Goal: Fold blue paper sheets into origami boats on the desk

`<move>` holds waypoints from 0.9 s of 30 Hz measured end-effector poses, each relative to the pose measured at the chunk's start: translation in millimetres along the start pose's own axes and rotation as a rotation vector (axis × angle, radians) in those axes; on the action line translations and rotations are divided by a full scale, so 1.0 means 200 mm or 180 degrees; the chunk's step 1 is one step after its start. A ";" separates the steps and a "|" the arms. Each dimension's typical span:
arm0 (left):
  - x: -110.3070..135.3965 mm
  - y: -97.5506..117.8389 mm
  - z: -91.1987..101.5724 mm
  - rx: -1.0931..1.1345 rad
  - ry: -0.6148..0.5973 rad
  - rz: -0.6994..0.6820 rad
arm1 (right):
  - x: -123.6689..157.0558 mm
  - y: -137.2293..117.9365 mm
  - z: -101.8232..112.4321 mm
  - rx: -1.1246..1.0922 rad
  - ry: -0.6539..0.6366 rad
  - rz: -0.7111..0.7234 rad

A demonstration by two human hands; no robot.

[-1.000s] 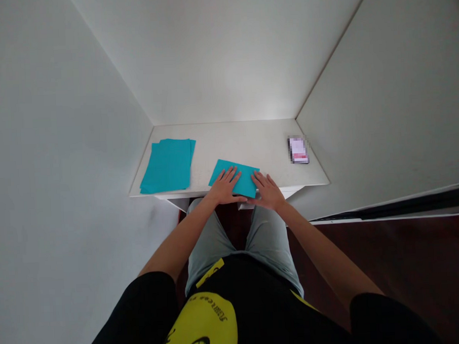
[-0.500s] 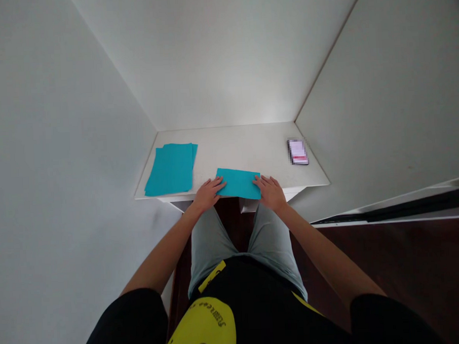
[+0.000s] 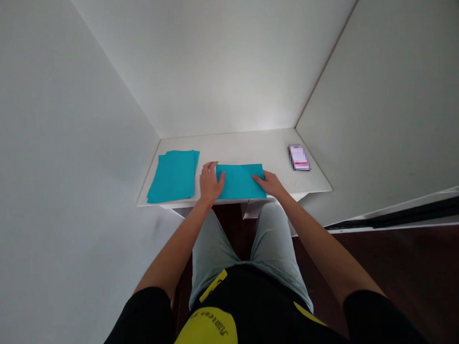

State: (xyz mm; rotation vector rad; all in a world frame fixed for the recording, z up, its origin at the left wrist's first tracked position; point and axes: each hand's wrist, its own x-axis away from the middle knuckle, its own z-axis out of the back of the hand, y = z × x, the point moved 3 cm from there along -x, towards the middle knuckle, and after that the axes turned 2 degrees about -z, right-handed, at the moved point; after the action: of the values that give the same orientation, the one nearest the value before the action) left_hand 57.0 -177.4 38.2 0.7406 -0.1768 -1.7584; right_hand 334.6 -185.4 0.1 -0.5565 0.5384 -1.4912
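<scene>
One teal sheet of paper flat at the front edge of the white worktop, its long side along that edge. Left hand open, fingers raised and slightly spread, its side against the sheet's left edge, no grip on the paper. Right hand open and low, fingertips resting on the sheet's right edge, nothing pinched. Just left of the left hand, a stack of teal sheets, slightly fanned. Toward the far right corner, a phone lying flat, its screen blurred. Beyond, white walls; below, grey shorts and a dark wood floor.
</scene>
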 end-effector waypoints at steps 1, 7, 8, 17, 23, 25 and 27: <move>0.04 0.04 -0.06 -0.0154 -0.0285 -0.0242 | -0.01 0.01 -0.03 0.0341 0.0005 0.0053; 0.23 0.21 -0.29 -0.0868 -0.0991 -0.0770 | 0.01 0.07 -0.13 0.1214 0.0308 0.0312; 0.24 0.21 -0.29 -0.0879 -0.0959 -0.0687 | 0.02 0.08 -0.13 0.1144 0.0349 0.0358; 0.21 0.11 -0.35 -0.0775 -0.1084 -0.0393 | 0.07 0.03 -0.13 0.0987 0.0223 0.0954; 0.22 0.11 -0.39 -0.0859 -0.1238 -0.0255 | 0.28 -0.01 -0.23 0.1301 -0.0174 0.1447; 0.21 0.12 -0.39 -0.0843 -0.1221 -0.0172 | 0.35 -0.01 -0.26 0.1268 -0.0175 0.1425; 0.18 0.13 -0.40 -0.0784 -0.1140 -0.0073 | 0.39 0.00 -0.27 0.1207 -0.0174 0.1386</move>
State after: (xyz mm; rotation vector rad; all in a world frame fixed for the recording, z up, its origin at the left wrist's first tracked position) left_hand 118.9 -199.4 -26.9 0.2481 -0.1884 -1.8830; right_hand 299.7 -263.7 -40.8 -0.1656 0.2967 -1.1186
